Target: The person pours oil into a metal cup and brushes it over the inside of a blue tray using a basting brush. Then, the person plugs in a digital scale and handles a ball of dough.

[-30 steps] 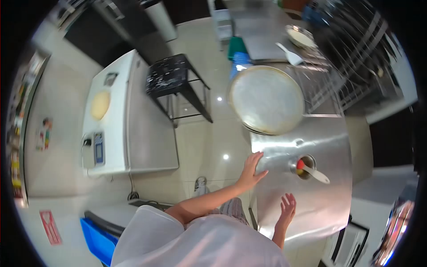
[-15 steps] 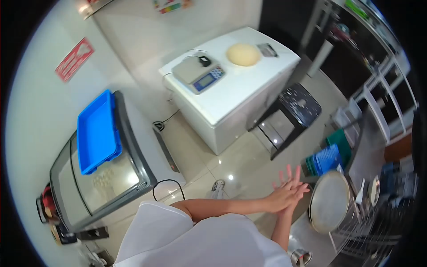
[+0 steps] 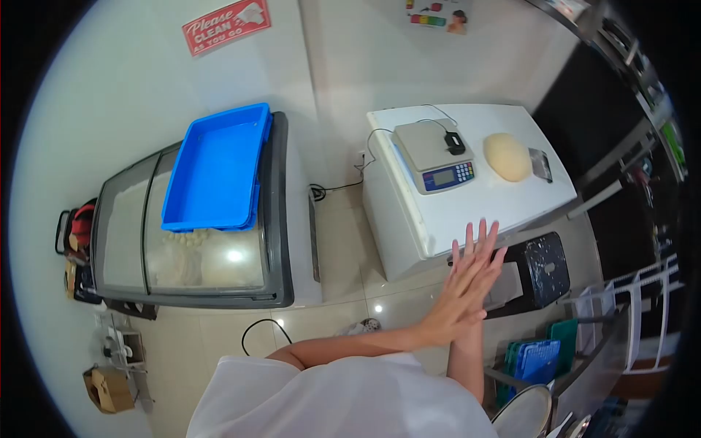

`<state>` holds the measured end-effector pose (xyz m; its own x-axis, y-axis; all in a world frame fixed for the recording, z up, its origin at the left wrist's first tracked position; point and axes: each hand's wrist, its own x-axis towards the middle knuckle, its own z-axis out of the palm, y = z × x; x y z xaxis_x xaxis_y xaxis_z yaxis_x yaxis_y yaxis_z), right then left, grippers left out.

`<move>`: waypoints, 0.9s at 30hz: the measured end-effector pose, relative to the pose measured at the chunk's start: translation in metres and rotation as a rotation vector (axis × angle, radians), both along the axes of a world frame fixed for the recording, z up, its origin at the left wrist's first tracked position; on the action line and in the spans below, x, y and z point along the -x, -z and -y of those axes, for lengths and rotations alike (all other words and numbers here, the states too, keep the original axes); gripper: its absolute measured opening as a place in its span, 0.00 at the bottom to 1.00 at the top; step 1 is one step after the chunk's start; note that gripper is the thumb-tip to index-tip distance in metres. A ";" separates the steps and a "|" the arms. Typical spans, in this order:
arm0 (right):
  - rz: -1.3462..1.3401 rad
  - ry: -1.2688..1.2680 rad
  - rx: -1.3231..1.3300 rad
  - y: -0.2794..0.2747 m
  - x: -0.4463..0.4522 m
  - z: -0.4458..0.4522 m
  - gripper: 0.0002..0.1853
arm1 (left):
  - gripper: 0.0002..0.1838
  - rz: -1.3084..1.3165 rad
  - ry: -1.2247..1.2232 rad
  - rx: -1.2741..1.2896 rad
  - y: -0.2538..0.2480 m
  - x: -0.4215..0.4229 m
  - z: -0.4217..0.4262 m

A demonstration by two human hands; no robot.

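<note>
Hands (image 3: pixel 461 296), flat and straight-fingered: pressing together, touching only each other, pointing upward, overlapping too closely to tell the fingers of one from the other. Wearing a white shirt (image 3: pixel 350 398) just below. Showing a round pan (image 3: pixel 524 416), partly cut off, at the lower right, beside a steel counter (image 3: pixel 595 358). Resting a shoe (image 3: pixel 363 328) on the tiled floor (image 3: pixel 336 226).

Passing outward, finding blue and green crates (image 3: pixel 537 363) right of the wrists, and a black stool (image 3: pixel 548 263) just right of the fingers.

Facing, past the fingertips, a white chest (image 3: pixel 453 215); seeing on its top a scale (image 3: pixel 431 157) with a black plug (image 3: pixel 454 143) lying on it, pale dough (image 3: pixel 507 157) just to the right, then a small grey thing (image 3: pixel 541 166) too unclear to name.

Looking left, seeing a glass-topped case (image 3: pixel 277 248) with a blue tray (image 3: pixel 215 168) lying on its right part. Reading on the wall (image 3: pixel 350 51) behind a red sign (image 3: pixel 228 28), "Please clean as you go".
</note>
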<state>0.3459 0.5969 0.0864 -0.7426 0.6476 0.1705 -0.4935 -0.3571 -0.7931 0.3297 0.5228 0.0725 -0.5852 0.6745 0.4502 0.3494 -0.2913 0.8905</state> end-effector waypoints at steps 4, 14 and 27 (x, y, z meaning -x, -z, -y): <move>0.263 -0.052 -1.017 0.004 0.031 0.072 0.38 | 0.41 0.735 -0.032 -0.140 0.027 0.096 -0.001; 0.042 -0.078 -1.260 0.023 0.131 -0.008 0.41 | 0.37 -0.350 -0.623 0.230 -0.009 0.138 -0.014; 0.430 0.282 -1.272 0.020 0.318 -0.183 0.21 | 0.37 0.961 -0.164 -0.270 -0.034 0.248 0.093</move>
